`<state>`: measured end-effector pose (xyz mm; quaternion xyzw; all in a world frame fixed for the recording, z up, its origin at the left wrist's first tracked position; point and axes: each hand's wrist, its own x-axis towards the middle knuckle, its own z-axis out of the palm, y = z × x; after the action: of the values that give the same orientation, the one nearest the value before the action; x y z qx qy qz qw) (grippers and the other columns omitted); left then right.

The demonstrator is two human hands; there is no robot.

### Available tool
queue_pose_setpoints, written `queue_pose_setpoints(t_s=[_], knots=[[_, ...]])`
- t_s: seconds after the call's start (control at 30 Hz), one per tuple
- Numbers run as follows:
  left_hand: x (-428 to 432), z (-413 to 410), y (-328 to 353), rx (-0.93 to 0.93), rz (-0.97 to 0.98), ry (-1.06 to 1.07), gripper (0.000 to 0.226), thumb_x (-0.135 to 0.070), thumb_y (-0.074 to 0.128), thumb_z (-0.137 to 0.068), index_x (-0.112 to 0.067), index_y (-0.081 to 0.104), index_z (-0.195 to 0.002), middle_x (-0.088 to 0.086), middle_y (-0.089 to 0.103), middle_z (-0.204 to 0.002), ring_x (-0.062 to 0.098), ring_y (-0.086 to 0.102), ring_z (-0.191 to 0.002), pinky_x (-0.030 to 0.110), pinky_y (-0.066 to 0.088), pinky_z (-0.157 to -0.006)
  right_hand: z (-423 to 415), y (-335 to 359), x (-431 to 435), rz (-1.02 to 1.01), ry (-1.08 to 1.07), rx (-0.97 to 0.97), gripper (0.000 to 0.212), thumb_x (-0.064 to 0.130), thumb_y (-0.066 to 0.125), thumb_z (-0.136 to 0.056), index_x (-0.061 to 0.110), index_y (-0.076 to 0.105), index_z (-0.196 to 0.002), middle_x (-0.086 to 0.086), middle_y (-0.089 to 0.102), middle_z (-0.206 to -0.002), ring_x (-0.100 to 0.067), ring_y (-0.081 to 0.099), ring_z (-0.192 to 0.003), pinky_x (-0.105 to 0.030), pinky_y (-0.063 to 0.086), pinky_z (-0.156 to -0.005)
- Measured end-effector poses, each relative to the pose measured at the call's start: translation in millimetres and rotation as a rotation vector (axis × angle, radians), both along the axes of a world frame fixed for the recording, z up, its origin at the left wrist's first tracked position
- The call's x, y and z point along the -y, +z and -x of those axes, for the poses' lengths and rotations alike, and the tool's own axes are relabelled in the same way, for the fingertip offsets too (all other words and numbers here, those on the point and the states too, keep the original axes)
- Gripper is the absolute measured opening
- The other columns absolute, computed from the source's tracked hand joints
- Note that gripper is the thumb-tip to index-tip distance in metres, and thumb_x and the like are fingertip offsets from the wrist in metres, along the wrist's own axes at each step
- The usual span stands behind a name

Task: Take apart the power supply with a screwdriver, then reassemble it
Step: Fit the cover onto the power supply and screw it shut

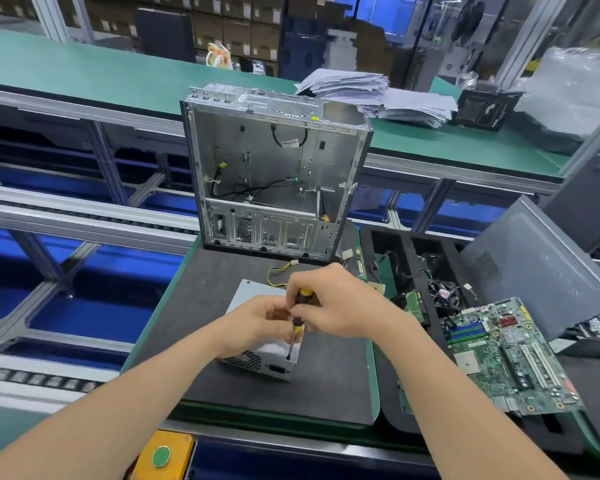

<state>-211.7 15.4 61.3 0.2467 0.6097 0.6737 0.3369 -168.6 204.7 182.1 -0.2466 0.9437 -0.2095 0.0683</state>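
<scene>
A silver power supply (257,362) lies on the dark foam mat (201,306), its vent and socket face towards me and its yellow-black cable (278,271) trailing behind. A black and yellow screwdriver (300,308) stands nearly upright, with its tip on the supply's top near the front right corner. My right hand (333,303) grips the handle from above. My left hand (257,323) lies over the supply, its fingers curled round the lower handle and shaft.
An empty computer case (274,174) stands open behind the mat. A green motherboard (506,351), a fan (444,294) and a dark side panel (534,265) lie to the right. A yellow box with a green button (161,457) sits at the near edge. Conveyor rails run on the left.
</scene>
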Motion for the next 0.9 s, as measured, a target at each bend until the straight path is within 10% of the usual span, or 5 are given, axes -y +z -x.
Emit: queue_pose_setpoints(t_s=[0.3, 0.7, 0.83, 0.9], knots=[[3.0, 12.7, -8.5, 0.135, -0.057, -0.115, 0.035, -0.021, 0.066, -0.100, 0.002, 0.063, -0.126, 0.015, 0.060, -0.108, 0.033, 0.062, -0.103, 0.047, 0.045, -0.096, 4.5, -15.9, 5.2, -0.089, -0.205, -0.053, 0.039, 0.059, 0.064, -0.095, 0.022, 0.055, -0.085, 0.001, 0.058, -0.074, -0.008, 0.046, -0.068, -0.035, 0.044, -0.060], [8.1, 21.2, 1.8, -0.057, 0.054, -0.244, 0.010, -0.002, 0.068, -0.093, -0.001, 0.069, -0.102, 0.016, 0.072, -0.106, 0.029, 0.067, -0.104, 0.038, 0.049, -0.100, 8.8, -15.2, -0.2, -0.029, 0.024, 0.083, 0.009, 0.028, 0.080, -0.090, 0.030, 0.072, -0.094, 0.014, 0.064, -0.070, 0.007, 0.057, -0.074, -0.022, 0.041, -0.060], [16.4, 24.1, -1.6, -0.326, 0.308, -0.167, 0.044, -0.024, 0.091, -0.074, -0.032, 0.070, -0.111, -0.018, 0.068, -0.122, 0.000, 0.058, -0.120, 0.021, 0.040, -0.104, 7.3, -23.0, -0.2, 0.132, -0.052, 0.125, 0.018, 0.031, 0.077, -0.091, 0.034, 0.065, -0.103, 0.014, 0.068, -0.077, 0.001, 0.062, -0.075, -0.023, 0.047, -0.065], [20.8, 24.2, -10.2, -0.737, 0.624, -0.201, 0.093, -0.067, 0.087, -0.063, -0.053, 0.042, -0.143, -0.042, 0.028, -0.151, -0.018, 0.015, -0.143, 0.012, 0.011, -0.116, 10.7, -28.4, -2.1, 0.306, -0.211, 0.048, 0.016, 0.035, 0.070, -0.096, 0.033, 0.061, -0.109, 0.010, 0.067, -0.079, -0.006, 0.062, -0.074, -0.026, 0.048, -0.068]])
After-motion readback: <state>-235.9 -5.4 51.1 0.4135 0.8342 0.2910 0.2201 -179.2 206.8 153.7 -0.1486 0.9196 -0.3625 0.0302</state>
